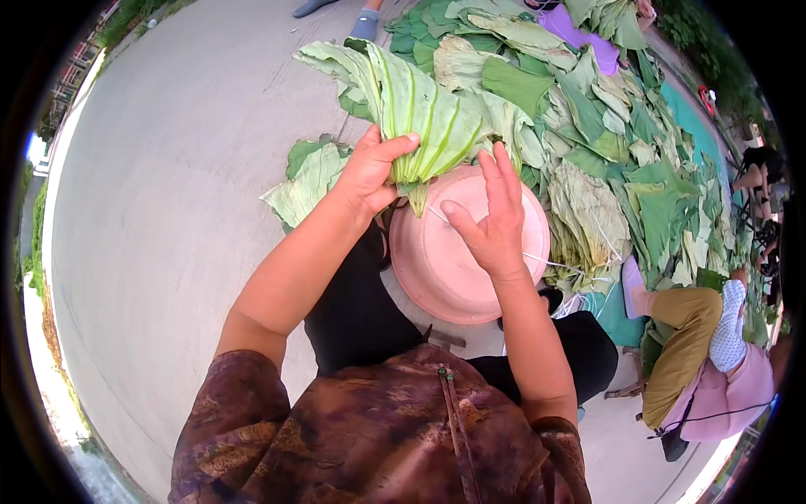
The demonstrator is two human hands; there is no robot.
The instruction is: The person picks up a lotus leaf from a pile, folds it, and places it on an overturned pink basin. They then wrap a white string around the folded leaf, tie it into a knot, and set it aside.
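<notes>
My left hand (371, 172) grips the stem end of a folded bundle of large green leaves (403, 97), which fans out away from me. My right hand (494, 218) hovers with fingers spread just right of the bundle's base, a thin white string (550, 262) running by its fingers. Both hands are over a pink round basin (437, 281) resting on my lap.
A big heap of green leaves (604, 126) covers the ground ahead and to the right. A loose leaf (306, 181) lies left of the basin. Another person (714, 361) in pink and olive sits at my right. Bare concrete (168, 210) spreads to the left.
</notes>
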